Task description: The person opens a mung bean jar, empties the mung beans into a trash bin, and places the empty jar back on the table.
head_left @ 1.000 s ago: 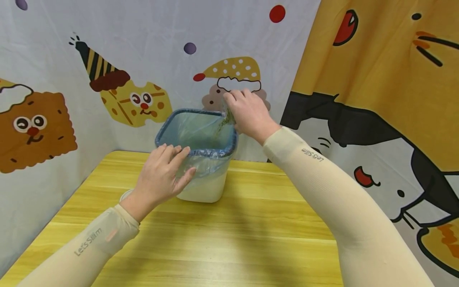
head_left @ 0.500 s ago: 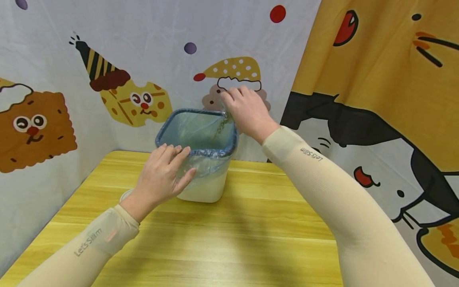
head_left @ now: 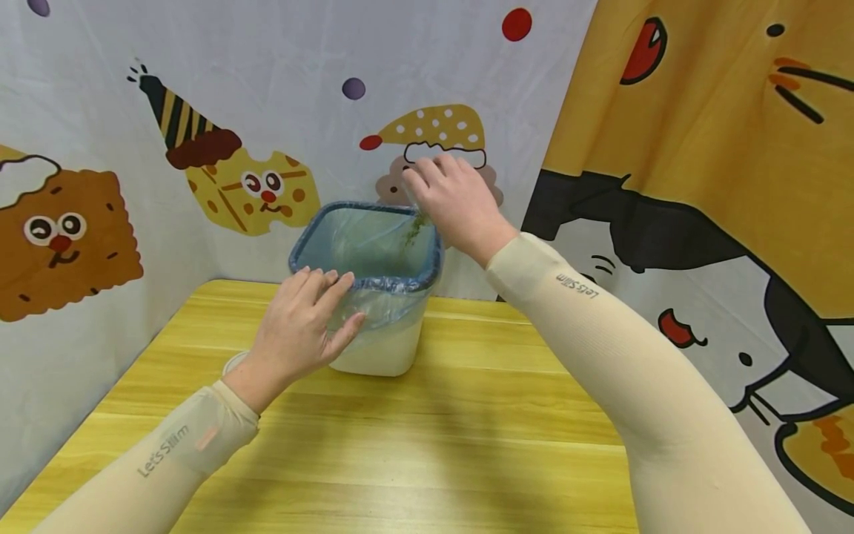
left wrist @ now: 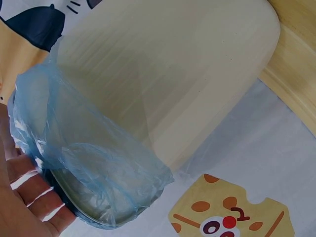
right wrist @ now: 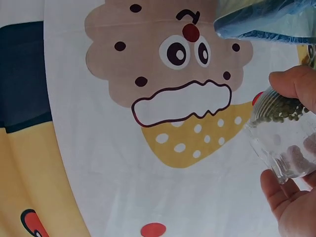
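Observation:
My right hand (head_left: pixel 460 204) holds a small clear glass jar (right wrist: pixel 286 143) tipped over the far right corner of a bin (head_left: pixel 383 348). Small green beans (right wrist: pixel 281 109) gather at the jar's ridged neck, and a stream of them falls into the bin. Most of the jar is hidden behind the hand in the head view. A thin blue plastic bag (left wrist: pixel 118 163) lines the white bin and folds over its blue rim. My left hand (head_left: pixel 293 322) rests its extended fingers on the near left of the rim, with the thumb apart, outside the bin.
The bin stands at the back of a wood-grain table (head_left: pixel 400 460). Behind it hangs a white cloth (head_left: pixel 267 52) printed with cartoon food, and an orange and black printed cloth (head_left: pixel 734 170) is at the right. A pale round edge (head_left: pixel 235 362) shows beside the left wrist.
My right hand has risen slightly and shifted left, turning the jar further over. The falling beans have kept pouring, in a thinner stream. The left hand and the bin have stayed still.

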The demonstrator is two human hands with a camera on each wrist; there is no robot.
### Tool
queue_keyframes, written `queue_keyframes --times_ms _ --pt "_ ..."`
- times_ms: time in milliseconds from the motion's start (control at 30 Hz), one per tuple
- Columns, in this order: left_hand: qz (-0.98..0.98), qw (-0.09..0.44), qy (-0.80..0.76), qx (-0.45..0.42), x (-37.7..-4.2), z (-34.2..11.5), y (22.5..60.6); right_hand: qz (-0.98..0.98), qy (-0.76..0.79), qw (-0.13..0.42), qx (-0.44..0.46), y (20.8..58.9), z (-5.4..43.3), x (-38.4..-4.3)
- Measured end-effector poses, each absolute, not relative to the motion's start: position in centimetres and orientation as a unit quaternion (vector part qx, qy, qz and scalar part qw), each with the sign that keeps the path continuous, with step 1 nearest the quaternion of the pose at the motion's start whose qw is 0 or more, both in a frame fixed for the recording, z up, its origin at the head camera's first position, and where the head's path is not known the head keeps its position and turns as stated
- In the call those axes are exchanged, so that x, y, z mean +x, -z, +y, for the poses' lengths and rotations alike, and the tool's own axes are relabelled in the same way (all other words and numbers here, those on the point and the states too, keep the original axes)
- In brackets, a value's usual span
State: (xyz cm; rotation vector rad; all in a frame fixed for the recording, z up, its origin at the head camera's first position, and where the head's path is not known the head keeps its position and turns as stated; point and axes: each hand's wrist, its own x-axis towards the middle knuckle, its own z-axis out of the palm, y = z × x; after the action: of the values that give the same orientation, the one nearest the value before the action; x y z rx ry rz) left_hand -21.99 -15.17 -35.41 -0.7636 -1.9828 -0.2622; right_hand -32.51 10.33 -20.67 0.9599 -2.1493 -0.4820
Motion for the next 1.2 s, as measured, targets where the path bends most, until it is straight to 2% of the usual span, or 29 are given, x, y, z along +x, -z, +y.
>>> queue_keyframes --times_ms 467,767,1200 --pt "-0.811 0.483 0.107 -0.314 -22.0 -15.2 35.5 -0.733 0.300 0.447 0.416 20.8 10.1 -32.5" --pt "-0.816 0.475 0.101 -0.313 -22.0 -15.4 35.6 -0.550 0.405 0.546 0.485 22.0 10.2 -33.0" --pt "-0.813 0.480 0.106 -0.312 -22.0 -15.3 35.6 -0.551 0.388 0.563 0.480 22.4 10.0 -32.8"
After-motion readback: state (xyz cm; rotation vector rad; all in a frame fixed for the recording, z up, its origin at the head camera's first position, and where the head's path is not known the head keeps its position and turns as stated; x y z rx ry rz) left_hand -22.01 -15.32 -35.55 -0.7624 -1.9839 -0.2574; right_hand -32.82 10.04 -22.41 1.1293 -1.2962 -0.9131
